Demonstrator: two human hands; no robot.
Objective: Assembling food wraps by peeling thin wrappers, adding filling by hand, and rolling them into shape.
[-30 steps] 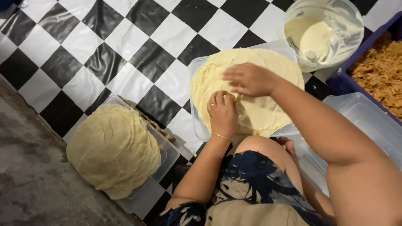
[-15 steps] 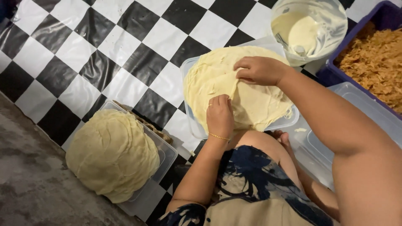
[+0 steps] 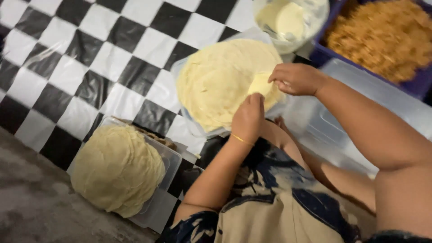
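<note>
Now both hands work the flat dough sheet. Left hand presses its near edge, fingers curled. Right hand pinches a folded flap.

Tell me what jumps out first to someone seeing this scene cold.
First, the black-and-white checkered sheet covering the floor. At centre, the left hand and right hand pinch a thin pale dough round on a clear tray. Lower left, a stack of rounds overhangs a plastic tub; upper right sits a tub of orange-brown shreds.
</note>
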